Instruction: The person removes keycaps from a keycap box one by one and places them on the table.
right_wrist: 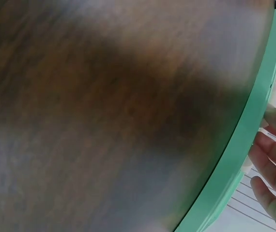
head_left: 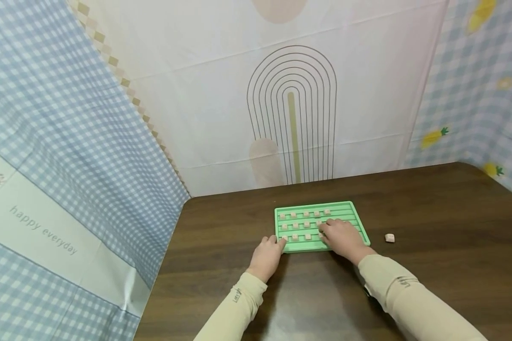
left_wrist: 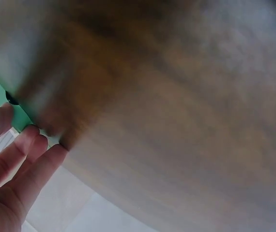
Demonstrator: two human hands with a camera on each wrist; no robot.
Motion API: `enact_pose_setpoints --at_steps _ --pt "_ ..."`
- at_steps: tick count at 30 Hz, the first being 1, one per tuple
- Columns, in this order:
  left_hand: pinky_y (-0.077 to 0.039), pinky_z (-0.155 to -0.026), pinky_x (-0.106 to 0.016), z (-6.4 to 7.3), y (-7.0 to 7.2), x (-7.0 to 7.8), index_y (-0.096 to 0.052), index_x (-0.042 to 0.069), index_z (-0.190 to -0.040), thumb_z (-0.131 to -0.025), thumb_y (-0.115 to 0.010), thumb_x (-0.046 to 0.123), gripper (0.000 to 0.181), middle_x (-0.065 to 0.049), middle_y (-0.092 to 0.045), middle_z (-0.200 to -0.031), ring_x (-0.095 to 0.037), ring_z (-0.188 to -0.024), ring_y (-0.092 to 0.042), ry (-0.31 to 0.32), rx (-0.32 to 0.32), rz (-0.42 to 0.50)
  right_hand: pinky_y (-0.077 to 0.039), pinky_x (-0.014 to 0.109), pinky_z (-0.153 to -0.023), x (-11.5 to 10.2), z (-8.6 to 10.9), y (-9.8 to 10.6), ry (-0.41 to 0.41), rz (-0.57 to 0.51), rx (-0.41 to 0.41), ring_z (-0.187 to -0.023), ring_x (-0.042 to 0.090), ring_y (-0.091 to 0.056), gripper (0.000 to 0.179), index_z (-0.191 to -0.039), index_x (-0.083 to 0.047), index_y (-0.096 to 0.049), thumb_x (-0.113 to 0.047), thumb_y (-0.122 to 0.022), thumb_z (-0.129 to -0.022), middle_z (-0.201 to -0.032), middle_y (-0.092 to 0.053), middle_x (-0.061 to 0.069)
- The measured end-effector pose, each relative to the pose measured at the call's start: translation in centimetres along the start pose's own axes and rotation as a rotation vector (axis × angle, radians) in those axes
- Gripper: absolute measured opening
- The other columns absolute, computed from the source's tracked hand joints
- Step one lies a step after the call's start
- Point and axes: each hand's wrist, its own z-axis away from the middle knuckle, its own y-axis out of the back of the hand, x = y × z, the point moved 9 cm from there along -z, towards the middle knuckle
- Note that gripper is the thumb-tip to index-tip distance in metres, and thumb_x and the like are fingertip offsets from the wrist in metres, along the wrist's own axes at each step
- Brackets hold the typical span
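A light green tray (head_left: 307, 246) with raised ridges lies on the table, bearing rows of small cream blocks (head_left: 306, 224) with faint marks. At its near left corner my left hand (head_left: 266, 258) grips the edge, thumb and fingertips against the rim. My right hand (head_left: 343, 239) reaches over the tray's right part, its fingers bent down at the end of the rows. In the right wrist view, a bit of a cream block (right_wrist: 264, 123) shows between the thumb and a finger; the fingers hide most of it.
One loose cream block (head_left: 390, 237) lies on the dark wooden table (head_left: 443, 227), right of the tray. A patterned cloth (head_left: 222, 118) hangs behind the table, with blue checked cloth (head_left: 123, 156) at the left. Something dark lies partly hidden under the right forearm.
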Motion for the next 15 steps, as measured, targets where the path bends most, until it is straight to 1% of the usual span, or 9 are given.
enact_pose_setpoints --at_steps 3,6,10,15 --pt "-0.05 -0.06 -0.022 0.0 0.14 0.06 -0.064 0.018 -0.1 -0.086 -0.061 0.016 0.014 -0.004 -0.06 -0.084 -0.017 -0.069 -0.055 0.002 0.022 0.013 -0.049 0.039 -0.062 0.0 -0.02 -0.05 -0.013 0.021 -0.006 -0.074 0.023 -0.06 0.018 -0.097 -0.011 -0.067 -0.023 -0.067 -0.084 -0.087 -0.064 0.006" --pt "-0.049 -0.059 -0.023 -0.08 0.3 -0.02 -0.064 0.018 -0.095 -0.085 -0.064 0.019 0.011 -0.003 -0.06 -0.081 -0.017 -0.067 -0.054 0.007 0.036 0.031 -0.049 0.039 -0.062 -0.03 -0.06 -0.09 -0.016 0.035 -0.01 -0.075 0.024 -0.06 0.019 -0.098 -0.011 -0.066 -0.023 -0.067 -0.083 -0.087 -0.064 0.006" --pt "-0.049 -0.06 -0.023 -0.16 0.29 -0.17 -0.064 0.018 -0.092 -0.084 -0.065 0.022 0.008 -0.002 -0.06 -0.08 -0.017 -0.066 -0.054 0.017 0.033 0.047 -0.049 0.039 -0.061 -0.15 -0.13 -0.07 -0.012 0.042 0.006 -0.074 0.024 -0.059 0.018 -0.096 -0.01 -0.066 -0.022 -0.067 -0.083 -0.086 -0.063 0.007" --pt "-0.049 -0.059 -0.023 -0.12 0.24 -0.28 -0.065 0.018 -0.093 -0.084 -0.066 0.021 0.01 -0.003 -0.06 -0.08 -0.017 -0.066 -0.054 0.031 0.03 0.065 -0.049 0.039 -0.061 -0.24 -0.15 -0.18 -0.005 0.054 0.032 -0.075 0.024 -0.059 0.017 -0.096 -0.01 -0.065 -0.021 -0.067 -0.083 -0.087 -0.064 0.007"
